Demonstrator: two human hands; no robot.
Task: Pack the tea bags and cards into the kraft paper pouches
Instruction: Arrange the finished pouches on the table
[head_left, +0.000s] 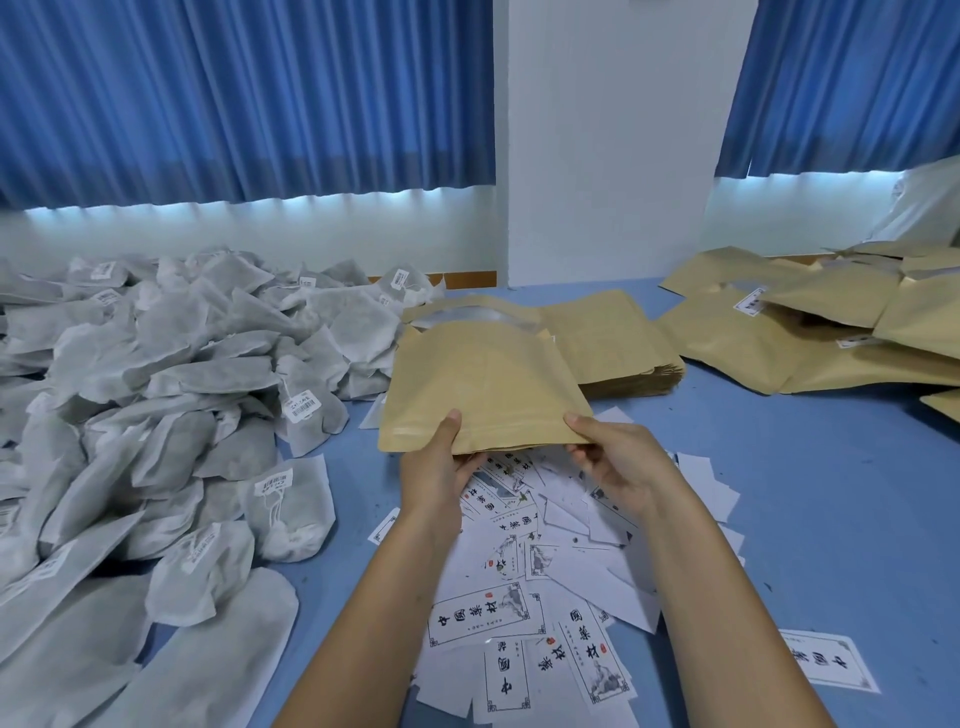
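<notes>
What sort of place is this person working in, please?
Probably a hand-packing workroom: heaped grey fabric tea bags, stacked brown kraft paper pouches and loose white printed cards on a blue table.

Both hands (441, 462) (610, 457) grip kraft pouch (483, 384) above cards (519, 597).

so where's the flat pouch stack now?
Head view, centre-right of the table: the pouch stack lies just behind the held pouch, between the tea bag pile and the loose pouches.
</notes>
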